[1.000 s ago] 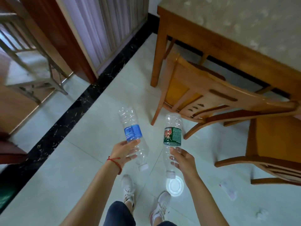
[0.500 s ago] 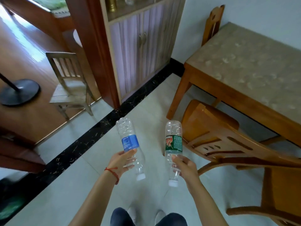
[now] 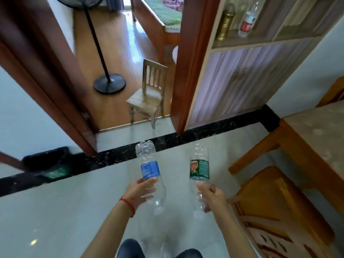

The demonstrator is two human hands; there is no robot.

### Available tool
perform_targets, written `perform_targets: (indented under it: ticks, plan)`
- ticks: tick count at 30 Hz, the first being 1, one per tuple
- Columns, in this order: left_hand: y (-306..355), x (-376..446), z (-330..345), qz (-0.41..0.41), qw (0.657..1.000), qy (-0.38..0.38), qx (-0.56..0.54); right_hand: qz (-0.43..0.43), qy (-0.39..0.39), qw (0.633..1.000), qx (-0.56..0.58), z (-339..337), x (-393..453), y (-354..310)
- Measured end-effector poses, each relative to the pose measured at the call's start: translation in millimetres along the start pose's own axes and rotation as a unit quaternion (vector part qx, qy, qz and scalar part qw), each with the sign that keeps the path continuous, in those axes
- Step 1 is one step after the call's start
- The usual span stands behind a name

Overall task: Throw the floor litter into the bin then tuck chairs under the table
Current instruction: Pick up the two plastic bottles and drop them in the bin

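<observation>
Now the left hand [image 3: 138,190] grasps a clear, crumpled plastic bottle with blue label [image 3: 150,169], and the right hand [image 3: 212,195] grasps a ribbed clear bottle with green label [image 3: 199,169]; both bottles point away, caps toward the person. Far left of the left hand stands the dark bin [image 3: 46,162]. Right of the right hand are a glossy wooden chair [image 3: 279,205] and the pale tabletop [image 3: 323,135].

Place: a home, dining room.
Signs: wooden bench [image 3: 314,138] with chair [image 3: 279,207], cupboard [image 3: 242,81], doorway to bed [image 3: 158,17].
</observation>
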State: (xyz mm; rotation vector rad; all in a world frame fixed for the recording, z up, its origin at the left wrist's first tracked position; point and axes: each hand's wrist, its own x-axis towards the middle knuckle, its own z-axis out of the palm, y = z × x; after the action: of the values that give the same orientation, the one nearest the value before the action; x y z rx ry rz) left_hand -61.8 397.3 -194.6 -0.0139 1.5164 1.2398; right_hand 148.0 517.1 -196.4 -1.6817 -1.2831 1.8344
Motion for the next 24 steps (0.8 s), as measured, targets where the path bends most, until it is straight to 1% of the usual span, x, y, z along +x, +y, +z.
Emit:
perform_targets:
  ticks: [3,7,10,14,20,24]
  plan:
    - [-10,-15,-18,-0.001,0.998,0.046,-0.046,-0.003,-0.056,0.997,-0.052,16,10,-3]
    - [-27,-44,-56,0.005,0.987,0.118,-0.112,-0.001,-0.138,0.985,-0.103,58,9,-5]
    - [-37,-67,-91,0.015,0.973,0.171,-0.153,0.003,-0.202,0.969,-0.141,100,0,-5]
    - [-53,-98,-139,0.03,0.947,0.237,-0.217,0.002,-0.27,0.945,-0.183,160,-23,-2]
    - [-79,-134,-211,0.036,0.913,0.289,-0.286,0.0,-0.335,0.915,-0.225,238,-60,12]
    - [-84,-145,-262,0.044,0.901,0.305,-0.305,0.006,-0.348,0.907,-0.239,291,-83,25]
